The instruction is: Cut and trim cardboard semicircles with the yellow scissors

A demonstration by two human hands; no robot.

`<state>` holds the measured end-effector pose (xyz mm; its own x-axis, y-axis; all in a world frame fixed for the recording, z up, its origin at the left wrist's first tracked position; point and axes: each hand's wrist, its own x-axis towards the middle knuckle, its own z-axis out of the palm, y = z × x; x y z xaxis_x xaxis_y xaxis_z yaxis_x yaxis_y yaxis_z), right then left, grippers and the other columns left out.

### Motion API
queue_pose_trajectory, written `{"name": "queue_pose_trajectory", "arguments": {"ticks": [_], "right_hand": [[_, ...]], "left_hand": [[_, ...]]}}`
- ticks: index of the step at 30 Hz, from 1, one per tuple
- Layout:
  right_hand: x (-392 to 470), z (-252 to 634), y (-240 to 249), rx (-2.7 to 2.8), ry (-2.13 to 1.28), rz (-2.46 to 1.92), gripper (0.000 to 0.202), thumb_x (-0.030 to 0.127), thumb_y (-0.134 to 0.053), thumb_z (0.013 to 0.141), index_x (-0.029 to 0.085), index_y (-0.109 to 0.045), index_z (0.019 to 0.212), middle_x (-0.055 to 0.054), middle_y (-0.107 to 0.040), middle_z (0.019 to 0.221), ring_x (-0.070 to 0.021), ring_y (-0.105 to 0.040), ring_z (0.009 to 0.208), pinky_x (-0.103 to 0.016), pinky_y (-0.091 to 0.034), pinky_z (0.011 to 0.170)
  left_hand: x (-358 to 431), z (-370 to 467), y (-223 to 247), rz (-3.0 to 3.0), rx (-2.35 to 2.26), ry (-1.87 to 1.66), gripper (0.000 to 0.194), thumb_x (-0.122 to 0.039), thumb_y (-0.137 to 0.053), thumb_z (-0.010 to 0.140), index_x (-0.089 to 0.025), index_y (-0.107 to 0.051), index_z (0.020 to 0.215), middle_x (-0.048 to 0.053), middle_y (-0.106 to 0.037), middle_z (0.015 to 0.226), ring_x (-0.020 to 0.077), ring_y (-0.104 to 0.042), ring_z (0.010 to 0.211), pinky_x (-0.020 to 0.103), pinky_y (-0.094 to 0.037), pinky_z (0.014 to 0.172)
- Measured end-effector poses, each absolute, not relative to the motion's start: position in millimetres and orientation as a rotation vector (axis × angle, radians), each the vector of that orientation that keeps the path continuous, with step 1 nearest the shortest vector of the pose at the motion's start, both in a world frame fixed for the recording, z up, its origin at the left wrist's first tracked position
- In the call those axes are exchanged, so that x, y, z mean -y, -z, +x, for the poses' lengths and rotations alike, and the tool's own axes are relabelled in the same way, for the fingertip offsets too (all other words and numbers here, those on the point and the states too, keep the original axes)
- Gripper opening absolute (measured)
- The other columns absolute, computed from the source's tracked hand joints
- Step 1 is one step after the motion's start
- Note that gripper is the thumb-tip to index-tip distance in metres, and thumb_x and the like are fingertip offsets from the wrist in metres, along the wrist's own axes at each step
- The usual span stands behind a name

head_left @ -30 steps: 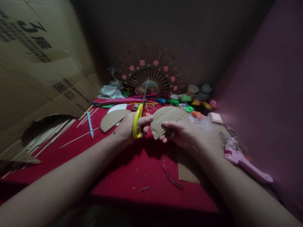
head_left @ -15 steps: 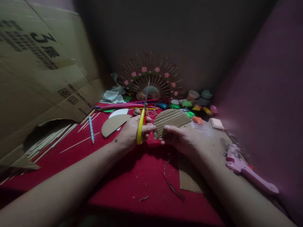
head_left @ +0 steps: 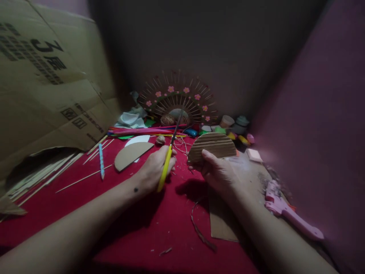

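Observation:
My left hand (head_left: 159, 165) is closed around yellow-handled scissors (head_left: 165, 169), whose blades point up and away. In my right hand (head_left: 218, 167), a half-round piece of corrugated cardboard (head_left: 212, 146) is pinched between thumb and fingers, its ridged face showing. The scissors and this piece are apart. To the left of my left hand, a smooth half-round cardboard piece (head_left: 132, 155) lies on the red cloth, partly over a white paper piece (head_left: 139, 139).
A large cardboard box (head_left: 57, 95) stands at the left near thin sticks (head_left: 51, 175) and a blue pencil (head_left: 101, 161). Behind are a flowered stick fan (head_left: 178, 97) and clay packets. A pink glue gun (head_left: 293, 215) lies right, beside flat cardboard (head_left: 224, 217).
My hands have moved apart. The left has drawn back with the scissors, while the right has turned the corrugated piece to a more level angle. The view has shifted slightly.

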<state>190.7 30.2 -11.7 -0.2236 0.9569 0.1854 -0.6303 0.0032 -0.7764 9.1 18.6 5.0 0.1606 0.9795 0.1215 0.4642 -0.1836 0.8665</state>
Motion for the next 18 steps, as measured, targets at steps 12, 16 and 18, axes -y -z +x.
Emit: {"name": "queue_pose_trajectory", "arguments": {"ticks": [12,16,18], "right_hand": [[-32.4,190.0,3.3,0.755,-1.547,-0.448,0.021,0.02,-0.067,0.072,0.021,-0.063,0.092,0.0,-0.073,0.079,-0.0184,-0.069,0.078,-0.036,-0.056,0.077],[-33.2,189.7,4.2,0.743,-1.584,-0.446,0.022,0.022,-0.068,0.071,0.02,-0.063,0.092,-0.001,-0.074,0.08,-0.0204,-0.069,0.08,-0.039,-0.055,0.079],[-33.1,189.5,4.4,0.752,-1.581,-0.456,0.022,0.023,-0.068,0.071,0.02,-0.064,0.092,-0.002,-0.074,0.079,-0.0211,-0.069,0.081,-0.04,-0.055,0.08]], "left_hand": [[-9.7,18.4,-8.6,2.385,-1.763,-0.316,0.014,-0.031,-0.033,0.084,-0.019,-0.039,0.089,0.013,-0.064,0.078,0.0291,-0.063,0.07,0.033,-0.036,0.055],[-11.8,18.8,-5.6,2.399,-1.778,-0.291,0.017,-0.033,-0.03,0.086,-0.018,-0.039,0.091,0.014,-0.064,0.08,0.0315,-0.064,0.073,0.034,-0.037,0.055],[-12.1,18.8,-4.9,2.404,-1.782,-0.29,0.018,-0.033,-0.03,0.086,-0.018,-0.039,0.091,0.014,-0.064,0.08,0.0318,-0.064,0.072,0.035,-0.037,0.054]]}}
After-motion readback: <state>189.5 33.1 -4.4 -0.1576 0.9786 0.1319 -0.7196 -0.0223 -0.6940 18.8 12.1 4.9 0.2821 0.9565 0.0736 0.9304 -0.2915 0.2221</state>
